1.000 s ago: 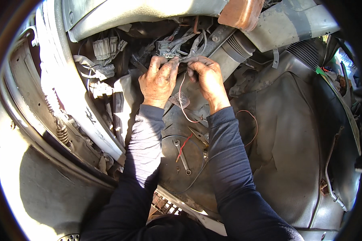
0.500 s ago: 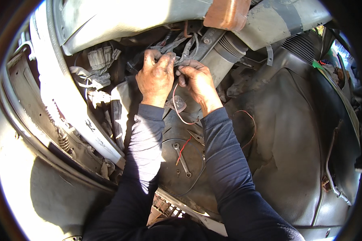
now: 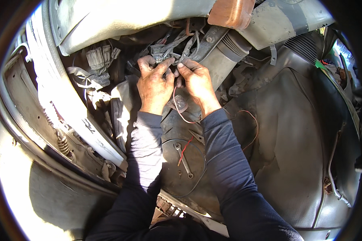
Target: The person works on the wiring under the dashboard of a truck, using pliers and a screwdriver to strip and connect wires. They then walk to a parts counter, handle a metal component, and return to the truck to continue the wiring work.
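Observation:
My left hand (image 3: pixel 154 86) is closed, its bent fingers meeting those of my right hand just below a grey taped wiring bundle (image 3: pixel 165 50). What the left fingertips pinch is hidden. My right hand (image 3: pixel 197 83) is closed in a pinch, thumb on top, around a thin pink wire (image 3: pixel 174 99). That wire drops from beneath the fingers, curves behind my right forearm and comes out as a loop (image 3: pixel 256 125) on the right.
On the dark floor mat lie a combination wrench (image 3: pixel 183 161), a short red wire (image 3: pixel 184 149), pliers (image 3: pixel 198 137) partly under my right sleeve, and a thin dark cable (image 3: pixel 197 186). White connectors (image 3: pixel 99 58) hang at left. A steering-column tube (image 3: pixel 225 56) slants beside my right hand.
My left hand has drawn down slightly from the wiring bundle, so more of the bundle shows. Both hands stay together at the pink wire. The whole view has shifted a little.

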The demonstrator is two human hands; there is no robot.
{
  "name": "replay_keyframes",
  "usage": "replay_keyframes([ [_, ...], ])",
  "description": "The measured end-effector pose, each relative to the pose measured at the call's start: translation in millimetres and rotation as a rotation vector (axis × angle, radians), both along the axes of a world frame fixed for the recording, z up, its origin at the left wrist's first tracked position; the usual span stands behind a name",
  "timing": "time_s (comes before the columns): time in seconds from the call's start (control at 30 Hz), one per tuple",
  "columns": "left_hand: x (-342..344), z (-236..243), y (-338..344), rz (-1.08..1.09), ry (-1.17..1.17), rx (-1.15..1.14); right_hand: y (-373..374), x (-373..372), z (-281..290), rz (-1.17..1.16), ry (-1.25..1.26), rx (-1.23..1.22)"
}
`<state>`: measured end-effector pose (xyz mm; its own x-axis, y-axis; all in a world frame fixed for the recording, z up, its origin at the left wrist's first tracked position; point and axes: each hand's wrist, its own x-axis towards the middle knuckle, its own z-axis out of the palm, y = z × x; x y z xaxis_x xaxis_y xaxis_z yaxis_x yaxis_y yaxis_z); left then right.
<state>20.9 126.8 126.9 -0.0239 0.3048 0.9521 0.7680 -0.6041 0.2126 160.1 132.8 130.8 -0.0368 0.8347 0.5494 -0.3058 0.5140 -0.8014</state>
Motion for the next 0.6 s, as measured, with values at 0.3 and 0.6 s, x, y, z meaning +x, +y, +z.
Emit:
replay_keyframes([
  [0.3, -3, 3, 4, -0.176, -0.042, -0.061, -3, 3, 4, 0.002, 0.019, -0.027],
  [0.6, 6, -7, 8, -0.185, -0.229, 0.07, -3, -14, -1, -0.279, -0.045, 0.028],
])
